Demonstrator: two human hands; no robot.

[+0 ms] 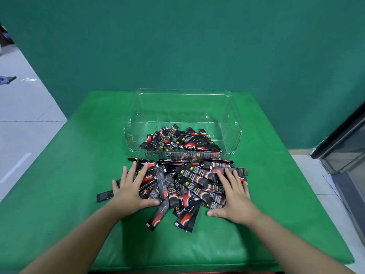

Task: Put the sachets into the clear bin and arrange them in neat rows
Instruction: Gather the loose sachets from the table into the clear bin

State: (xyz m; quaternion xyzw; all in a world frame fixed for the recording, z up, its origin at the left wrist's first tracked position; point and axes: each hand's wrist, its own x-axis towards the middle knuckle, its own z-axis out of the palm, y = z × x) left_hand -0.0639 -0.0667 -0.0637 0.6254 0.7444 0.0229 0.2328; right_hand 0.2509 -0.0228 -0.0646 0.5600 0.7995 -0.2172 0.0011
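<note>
A heap of several black-and-red sachets (185,186) lies on the green table just in front of the clear bin (236,123). More sachets (178,141) lie jumbled in the bin's near half. My left hand (131,189) rests flat on the heap's left side, fingers spread and straight. On the right side my right hand (234,194) lies flat with spread fingers, its thumb on the cloth. One sachet (104,196) sticks out to the left of my left hand.
The green cloth table (69,194) has bare room left, right and in front of the heap. A green wall stands right behind the bin. Grey floor lies to the left, and a dark glass-fronted cabinet (343,147) stands at the right.
</note>
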